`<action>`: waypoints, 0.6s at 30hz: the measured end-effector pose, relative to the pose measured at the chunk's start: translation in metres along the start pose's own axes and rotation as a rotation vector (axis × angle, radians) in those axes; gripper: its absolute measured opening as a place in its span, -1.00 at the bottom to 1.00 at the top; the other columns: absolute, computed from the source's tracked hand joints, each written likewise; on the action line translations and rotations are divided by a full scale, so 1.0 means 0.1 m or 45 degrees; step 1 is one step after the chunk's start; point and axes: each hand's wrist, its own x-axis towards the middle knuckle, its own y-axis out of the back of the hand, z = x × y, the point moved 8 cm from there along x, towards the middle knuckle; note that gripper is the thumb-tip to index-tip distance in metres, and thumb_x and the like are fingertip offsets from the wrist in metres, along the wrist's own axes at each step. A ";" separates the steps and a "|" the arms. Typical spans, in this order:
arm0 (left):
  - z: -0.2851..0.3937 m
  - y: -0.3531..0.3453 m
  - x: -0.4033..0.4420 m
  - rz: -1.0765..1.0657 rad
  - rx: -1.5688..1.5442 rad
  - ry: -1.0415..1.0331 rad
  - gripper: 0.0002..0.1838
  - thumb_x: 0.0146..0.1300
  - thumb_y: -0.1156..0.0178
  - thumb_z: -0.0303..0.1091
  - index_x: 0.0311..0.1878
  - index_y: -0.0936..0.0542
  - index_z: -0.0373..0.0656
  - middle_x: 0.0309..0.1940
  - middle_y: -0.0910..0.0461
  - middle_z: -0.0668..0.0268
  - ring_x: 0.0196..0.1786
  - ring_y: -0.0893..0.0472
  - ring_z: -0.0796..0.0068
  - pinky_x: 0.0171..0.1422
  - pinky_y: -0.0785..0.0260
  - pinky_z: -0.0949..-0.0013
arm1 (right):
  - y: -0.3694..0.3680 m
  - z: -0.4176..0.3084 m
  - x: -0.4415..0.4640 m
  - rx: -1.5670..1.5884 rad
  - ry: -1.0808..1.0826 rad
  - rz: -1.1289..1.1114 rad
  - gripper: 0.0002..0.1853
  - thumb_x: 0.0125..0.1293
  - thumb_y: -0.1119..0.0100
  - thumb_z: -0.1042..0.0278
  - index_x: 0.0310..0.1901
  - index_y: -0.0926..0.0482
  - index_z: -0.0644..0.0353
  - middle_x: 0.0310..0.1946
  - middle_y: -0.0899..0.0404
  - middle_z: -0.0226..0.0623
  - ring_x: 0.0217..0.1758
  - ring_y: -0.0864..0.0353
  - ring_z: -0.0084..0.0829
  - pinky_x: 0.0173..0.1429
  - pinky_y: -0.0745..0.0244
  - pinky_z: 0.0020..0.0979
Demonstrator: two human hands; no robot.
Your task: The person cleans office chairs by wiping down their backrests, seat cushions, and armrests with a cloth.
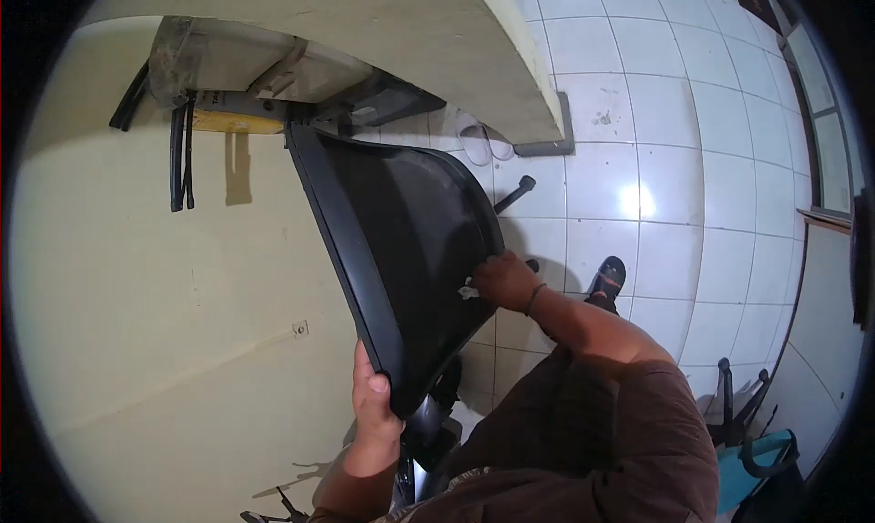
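A black chair (410, 222) stands in front of me, its broad dark panel facing up toward the camera. My left hand (374, 400) grips the panel's near left edge, with the thumb on top. My right hand (506, 281) is closed over a crumpled white cloth or tissue (468, 290) and presses it against the panel near the right rim. Most of the cloth is hidden under the fingers. A chair leg (516, 193) with a caster pokes out beyond the panel's right side.
A pale wall (182, 341) runs along the left, and a thick cream ledge (365, 21) crosses the top. Pale slippers (474, 140) lie on the white tiled floor (670, 186). A teal chair (756, 468) is at lower right. My shod foot (611, 275) shows beside the chair.
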 end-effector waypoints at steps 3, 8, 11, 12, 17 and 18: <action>0.03 0.03 -0.02 -0.009 0.099 -0.003 -0.04 0.19 -0.09 0.36 0.36 -0.25 -0.33 0.22 -0.40 0.10 0.28 -0.42 0.23 0.37 -0.23 0.17 | 0.07 0.19 0.26 -0.024 0.076 -0.045 -0.86 0.10 -0.17 0.24 -0.28 -0.66 -0.15 -0.31 -0.59 -0.56 -0.13 -0.60 -0.46 -0.05 -0.37 -0.27; 0.09 0.08 -0.05 -0.012 0.164 0.022 -0.01 0.15 -0.13 0.40 0.34 -0.28 -0.34 0.18 -0.45 0.14 0.23 -0.46 0.27 0.35 -0.25 0.20 | 0.12 0.63 0.80 -0.044 0.037 -0.217 -0.83 0.14 -0.13 0.27 -0.23 -0.65 -0.11 -0.32 -0.61 -0.44 -0.17 -0.63 -0.38 -0.11 -0.39 -0.23; 0.04 0.16 -0.14 0.000 0.147 0.064 0.02 0.09 -0.20 0.40 0.32 -0.31 -0.36 0.18 -0.45 0.18 0.24 -0.44 0.31 0.35 -0.21 0.24 | 0.26 0.90 1.26 -0.039 0.125 -0.033 -0.85 0.17 -0.10 0.28 -0.24 -0.63 -0.09 -0.33 -0.63 -0.38 -0.20 -0.65 -0.34 -0.17 -0.41 -0.23; 0.02 0.20 -0.18 0.012 0.141 0.107 0.05 0.03 -0.25 0.40 0.32 -0.33 -0.38 0.20 -0.44 0.19 0.26 -0.41 0.35 0.37 -0.16 0.28 | 0.32 0.97 1.42 -0.061 0.161 0.017 -0.87 0.17 -0.10 0.29 -0.27 -0.63 -0.07 -0.33 -0.63 -0.38 -0.19 -0.65 -0.34 -0.18 -0.42 -0.21; 0.00 0.35 -0.22 0.052 0.255 0.037 0.01 -0.09 -0.27 0.48 0.14 -0.52 -0.33 -0.07 -0.52 0.22 0.02 -0.48 0.37 0.15 -0.27 0.29 | 0.42 1.04 2.09 -0.186 0.218 0.017 -0.91 0.15 -0.12 0.34 -0.32 -0.61 0.00 -0.30 -0.62 -0.34 -0.18 -0.65 -0.28 -0.14 -0.43 -0.10; -0.03 0.38 -0.21 0.070 0.226 0.020 0.01 -0.09 -0.27 0.48 0.14 -0.52 -0.33 -0.07 -0.52 0.22 0.02 -0.48 0.37 0.15 -0.27 0.29 | 0.37 1.07 2.10 -0.209 0.246 0.006 -0.91 0.15 -0.12 0.34 -0.32 -0.61 0.00 -0.30 -0.62 -0.34 -0.18 -0.65 -0.28 -0.14 -0.43 -0.10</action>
